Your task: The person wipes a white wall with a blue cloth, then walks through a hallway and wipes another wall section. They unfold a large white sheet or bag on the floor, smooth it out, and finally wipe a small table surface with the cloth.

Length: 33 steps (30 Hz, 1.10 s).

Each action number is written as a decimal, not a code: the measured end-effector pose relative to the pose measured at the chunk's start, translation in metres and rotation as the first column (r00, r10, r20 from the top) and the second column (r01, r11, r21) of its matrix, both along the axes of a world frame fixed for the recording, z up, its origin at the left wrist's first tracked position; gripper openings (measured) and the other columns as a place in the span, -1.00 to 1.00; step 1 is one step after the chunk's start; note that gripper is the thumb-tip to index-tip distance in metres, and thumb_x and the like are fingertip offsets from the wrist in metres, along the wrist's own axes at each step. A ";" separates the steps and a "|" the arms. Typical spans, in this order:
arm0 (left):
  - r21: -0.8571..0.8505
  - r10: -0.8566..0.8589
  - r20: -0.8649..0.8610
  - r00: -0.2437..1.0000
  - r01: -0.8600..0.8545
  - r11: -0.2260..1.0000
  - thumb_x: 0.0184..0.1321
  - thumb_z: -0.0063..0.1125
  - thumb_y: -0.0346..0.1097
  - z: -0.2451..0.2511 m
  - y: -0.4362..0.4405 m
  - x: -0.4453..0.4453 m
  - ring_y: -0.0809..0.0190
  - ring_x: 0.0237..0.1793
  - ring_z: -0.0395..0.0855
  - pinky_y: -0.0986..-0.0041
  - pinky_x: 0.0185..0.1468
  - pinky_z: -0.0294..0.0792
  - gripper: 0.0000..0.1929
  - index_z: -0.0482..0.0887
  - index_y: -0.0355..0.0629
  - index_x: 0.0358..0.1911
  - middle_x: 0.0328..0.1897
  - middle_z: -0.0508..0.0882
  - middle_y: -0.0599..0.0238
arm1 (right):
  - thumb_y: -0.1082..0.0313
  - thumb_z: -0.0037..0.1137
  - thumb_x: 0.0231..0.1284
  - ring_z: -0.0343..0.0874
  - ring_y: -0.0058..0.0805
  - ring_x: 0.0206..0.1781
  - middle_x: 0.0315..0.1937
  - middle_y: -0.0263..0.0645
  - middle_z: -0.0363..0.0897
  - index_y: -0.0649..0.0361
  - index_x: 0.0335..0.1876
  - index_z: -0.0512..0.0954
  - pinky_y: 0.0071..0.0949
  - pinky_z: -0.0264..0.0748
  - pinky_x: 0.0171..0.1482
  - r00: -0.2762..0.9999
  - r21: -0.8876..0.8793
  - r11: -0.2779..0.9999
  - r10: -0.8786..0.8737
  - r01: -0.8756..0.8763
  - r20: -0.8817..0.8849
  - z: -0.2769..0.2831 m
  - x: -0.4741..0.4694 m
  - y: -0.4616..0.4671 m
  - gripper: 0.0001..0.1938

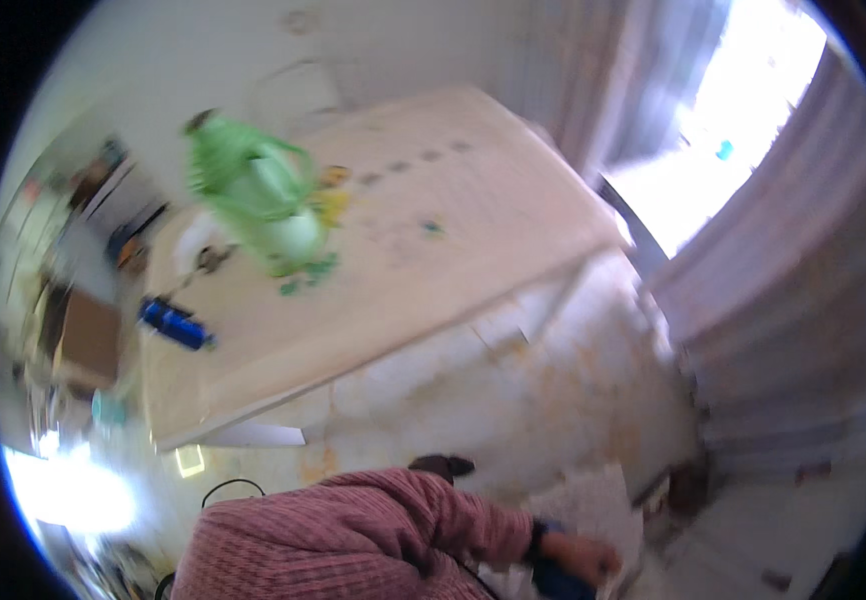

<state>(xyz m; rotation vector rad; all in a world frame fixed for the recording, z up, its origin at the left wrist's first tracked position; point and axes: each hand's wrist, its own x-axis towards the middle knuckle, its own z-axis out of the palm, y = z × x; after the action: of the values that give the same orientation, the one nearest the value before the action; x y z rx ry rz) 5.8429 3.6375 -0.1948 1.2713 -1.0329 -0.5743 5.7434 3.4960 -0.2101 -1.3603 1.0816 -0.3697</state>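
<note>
My right hand (587,559) is low in the picture, at the end of a pink knitted sleeve (478,525) with a dark band at the wrist. Its fingers look curled, but blur hides whether anything is in them. Dark blue cloth (564,583) lies just under the hand. My left hand is out of view. Before me stands a table with a pale cover (418,262). On it are a light green bag-like thing (253,187), a blue bottle or can (176,322), small green pieces (313,271) and a yellow item (332,206).
A window or doorway (703,150) glares at the upper right, beside a long pale curtain (763,300). A brown cardboard box (90,337) is left of the table. The tiled floor (433,397) shows orange-brown marks. A dark shoe (440,466) is near the sleeve.
</note>
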 end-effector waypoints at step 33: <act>0.017 -0.531 -0.532 0.659 0.636 0.772 0.11 0.26 -0.13 -0.056 -0.115 -0.116 0.15 0.31 0.34 0.39 0.38 0.13 -0.42 0.43 -0.11 0.21 0.29 0.46 0.16 | -0.11 -0.65 0.46 0.45 -0.17 -0.43 -0.70 -0.12 0.35 0.08 -0.72 0.13 0.12 0.37 0.10 0.796 -0.120 0.949 -0.171 0.292 0.581 0.201 -0.079 -0.025 -0.39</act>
<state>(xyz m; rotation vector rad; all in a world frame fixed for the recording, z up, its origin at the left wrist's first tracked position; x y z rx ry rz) 5.7273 3.5228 -0.2505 0.8463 -0.9382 -1.4750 5.6644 3.4706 -0.0088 -1.1766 0.7159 -1.0289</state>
